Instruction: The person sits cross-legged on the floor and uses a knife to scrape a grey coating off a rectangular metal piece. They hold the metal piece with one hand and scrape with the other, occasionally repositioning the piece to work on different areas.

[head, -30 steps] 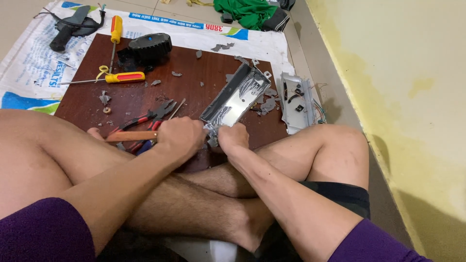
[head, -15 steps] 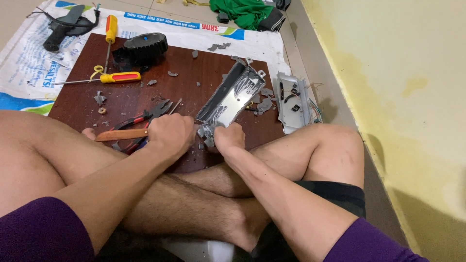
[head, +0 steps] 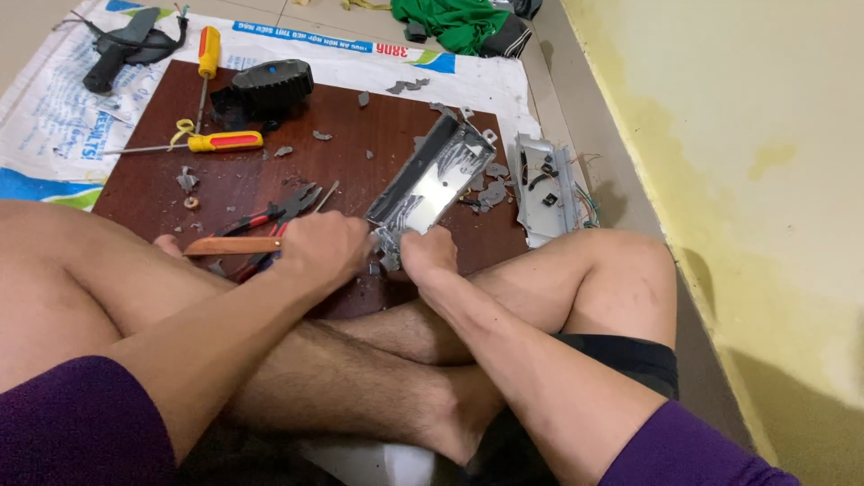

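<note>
Legs: crossed on the floor, bare knees spread to either side, purple shorts at the bottom edge.
Left arm: runs from lower left up toward the middle, forearm over the left thigh.
Left hand (head: 331,247): fist closed around a tool whose wooden handle (head: 232,246) sticks out to the left – the working end is hidden under the fingers.
Right arm: comes from lower right, forearm angled up and left over the shin.
Right hand (head: 428,254): fingers clamped on the near end of the long grey metal housing (head: 432,177).
Housing: tilted, near end pinned between both hands at the board's front edge, far end pointing up and right.
Board: dark brown wooden board (head: 360,144) lying on a printed white sack, strewn with small grey chips.
Beside the left hand: red-handled pliers (head: 270,216), just beyond the wooden handle.
Right of the housing: a grey plastic panel with wires (head: 544,189) – half off the board.
Farther out: yellow-and-red screwdriver (head: 216,142), black ribbed casing (head: 273,83), green cloth (head: 454,22) at the top.
</note>
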